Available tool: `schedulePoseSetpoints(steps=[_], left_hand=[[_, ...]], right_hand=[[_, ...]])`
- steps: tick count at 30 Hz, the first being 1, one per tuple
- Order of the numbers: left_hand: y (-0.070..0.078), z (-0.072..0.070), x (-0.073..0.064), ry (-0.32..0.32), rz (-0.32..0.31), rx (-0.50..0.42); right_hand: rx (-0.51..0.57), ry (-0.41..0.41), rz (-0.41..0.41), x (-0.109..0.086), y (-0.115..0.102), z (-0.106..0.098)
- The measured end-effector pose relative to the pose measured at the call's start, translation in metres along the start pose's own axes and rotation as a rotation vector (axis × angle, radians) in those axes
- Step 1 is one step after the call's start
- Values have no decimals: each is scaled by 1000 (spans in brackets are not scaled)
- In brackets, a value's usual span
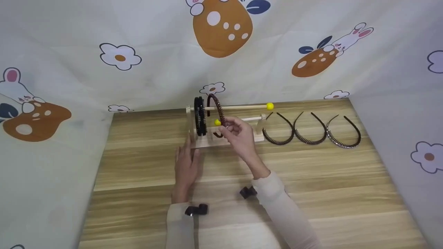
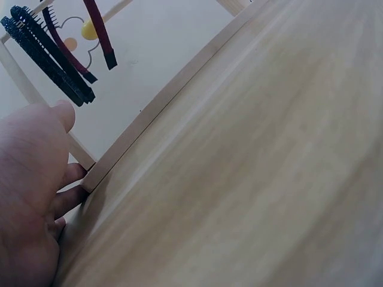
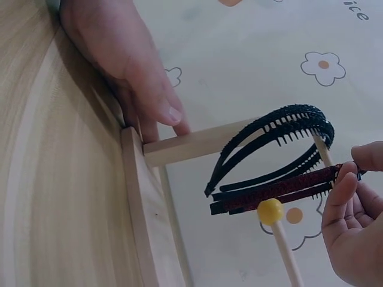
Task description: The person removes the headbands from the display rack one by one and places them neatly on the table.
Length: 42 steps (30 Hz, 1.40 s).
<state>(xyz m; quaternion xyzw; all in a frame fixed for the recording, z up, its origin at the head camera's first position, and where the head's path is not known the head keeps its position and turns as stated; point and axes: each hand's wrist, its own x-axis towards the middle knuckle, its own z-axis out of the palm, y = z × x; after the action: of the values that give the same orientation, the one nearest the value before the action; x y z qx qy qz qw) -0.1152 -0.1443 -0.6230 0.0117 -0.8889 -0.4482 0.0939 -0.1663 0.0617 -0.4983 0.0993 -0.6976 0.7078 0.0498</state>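
Observation:
My right hand [image 1: 238,136] pinches a dark red toothed headband [image 3: 281,186] between thumb and fingers. In the head view the band arches over the upper rod [image 1: 242,107] of a wooden headband rack [image 1: 207,141]. Black headbands [image 3: 239,146] hang together on that same rod, close to the left upright. My left hand [image 1: 186,167] rests at the rack's left end with fingers extended, touching the foot of the upright [image 3: 197,143]. Part of the red band is hidden behind my right hand in the head view.
Three dark toothed headbands, one of them [image 1: 311,141] in the middle, lie in a row right of the rack. A yellow ball [image 1: 270,106] caps the upper rod; another yellow ball [image 1: 217,122] tips the lower rod. Printed cloth [image 1: 155,79] hangs behind the table [image 1: 138,180].

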Motion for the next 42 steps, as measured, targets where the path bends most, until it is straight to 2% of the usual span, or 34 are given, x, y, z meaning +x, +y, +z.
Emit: schedulePoseSetpoints(steps=[6,15,21,28,42], left_hand=[[-2,0,-1,6,1,-13],[-5,1,-1,17,48,-15],[-4,0,-1,10,26,-21],[-5,2,0,22,42,-12],[-1,0,0,-11,-5,-11]], right_hand=[[16,19,-19,-2,-11,-6],[35,41,-67,-2,-20,-15],[53,55,-88,-1,-20,-24],[44,100,-91,-1,-21,-33],[41,159,-70,0,-22,-56]])
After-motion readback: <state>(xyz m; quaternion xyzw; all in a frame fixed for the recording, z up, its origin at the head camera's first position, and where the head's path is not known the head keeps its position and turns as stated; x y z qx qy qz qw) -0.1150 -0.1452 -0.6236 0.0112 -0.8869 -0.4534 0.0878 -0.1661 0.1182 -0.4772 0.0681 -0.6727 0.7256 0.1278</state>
